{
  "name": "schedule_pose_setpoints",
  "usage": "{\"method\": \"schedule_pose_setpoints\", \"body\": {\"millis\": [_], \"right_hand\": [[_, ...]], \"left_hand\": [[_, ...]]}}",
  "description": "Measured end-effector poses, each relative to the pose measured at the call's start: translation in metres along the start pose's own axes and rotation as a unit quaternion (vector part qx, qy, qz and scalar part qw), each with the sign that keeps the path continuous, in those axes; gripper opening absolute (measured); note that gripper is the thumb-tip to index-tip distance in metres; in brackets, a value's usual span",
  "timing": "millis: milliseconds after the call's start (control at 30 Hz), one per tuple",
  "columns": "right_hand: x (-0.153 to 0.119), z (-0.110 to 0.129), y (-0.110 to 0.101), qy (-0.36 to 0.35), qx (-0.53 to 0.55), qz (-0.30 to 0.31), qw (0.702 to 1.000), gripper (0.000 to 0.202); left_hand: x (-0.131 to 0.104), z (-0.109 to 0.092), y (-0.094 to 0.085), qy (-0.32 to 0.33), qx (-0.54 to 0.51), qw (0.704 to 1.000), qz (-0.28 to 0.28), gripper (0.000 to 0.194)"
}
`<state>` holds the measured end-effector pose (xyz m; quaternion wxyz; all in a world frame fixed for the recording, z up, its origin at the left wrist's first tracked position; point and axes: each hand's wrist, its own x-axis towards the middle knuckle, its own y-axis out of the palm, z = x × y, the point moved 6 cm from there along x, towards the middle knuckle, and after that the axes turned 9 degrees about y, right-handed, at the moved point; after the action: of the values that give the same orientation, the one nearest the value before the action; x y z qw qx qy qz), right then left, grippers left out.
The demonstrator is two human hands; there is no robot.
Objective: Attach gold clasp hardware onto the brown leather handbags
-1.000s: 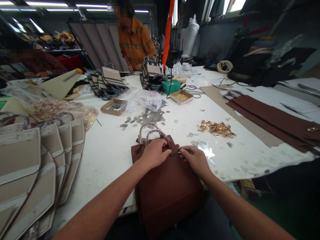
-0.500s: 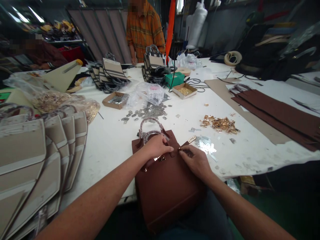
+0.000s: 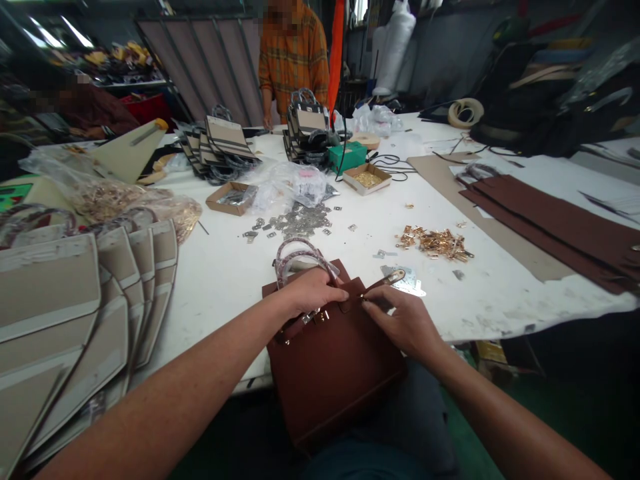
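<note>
A brown handbag (image 3: pixel 340 367) rests on my lap, leaning against the table edge, its two plastic-wrapped handles (image 3: pixel 305 252) upright. My left hand (image 3: pixel 314 293) grips the bag's top below the handles, thumb lying along the flap. Gold clasp hardware (image 3: pixel 320 316) shows just beneath that hand. At the bag's upper right, my right hand (image 3: pixel 400 317) pinches a narrow brown strap (image 3: pixel 377 285) beside a small gold stud. The strap ends in a gold metal plate (image 3: pixel 397 275) that points up and away over the table. The fingertips partly hide the stud.
Gold hardware pieces (image 3: pixel 435 244) and grey metal plates (image 3: pixel 305 221) lie loose on the white table (image 3: pixel 350 250). Beige-lined bags (image 3: pixel 45 300) stand at left, brown bag panels (image 3: pixel 545 227) at right. Small boxes (image 3: pixel 367 179) sit farther back. A person in a plaid shirt (image 3: pixel 295 60) stands opposite.
The strap's gold end has swung slightly to the right, and my right hand has shifted a little with it. My left hand stays on the bag's top. The view has moved slightly.
</note>
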<state>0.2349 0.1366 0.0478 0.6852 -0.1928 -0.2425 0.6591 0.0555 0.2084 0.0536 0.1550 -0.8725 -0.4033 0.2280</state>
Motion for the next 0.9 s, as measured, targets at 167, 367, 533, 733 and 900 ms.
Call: {"method": "schedule_pose_setpoints", "body": {"millis": [167,367,533,733,900], "right_hand": [[-0.011,-0.001,0.0,-0.018,-0.033,-0.052,0.998,0.012],[-0.017,-0.001,0.005,-0.044,-0.076,-0.061,0.994,0.015],[-0.016,-0.002,0.004,-0.029,-0.072,-0.057,0.995,0.011],[-0.027,0.001,0.006,-0.073,-0.073,-0.083,0.991,0.014],[-0.03,-0.003,0.01,-0.084,-0.09,-0.092,0.988,0.014]], "left_hand": [[-0.002,-0.01,0.008,0.006,-0.015,1.0,0.008,0.014],[-0.007,-0.023,0.016,0.033,-0.036,0.999,-0.006,0.011],[-0.011,-0.023,0.014,0.023,-0.022,0.999,-0.02,0.012],[-0.015,-0.022,0.02,0.047,-0.122,0.991,0.031,0.013],[-0.009,-0.014,0.027,0.02,-0.081,0.996,0.011,0.011]]}}
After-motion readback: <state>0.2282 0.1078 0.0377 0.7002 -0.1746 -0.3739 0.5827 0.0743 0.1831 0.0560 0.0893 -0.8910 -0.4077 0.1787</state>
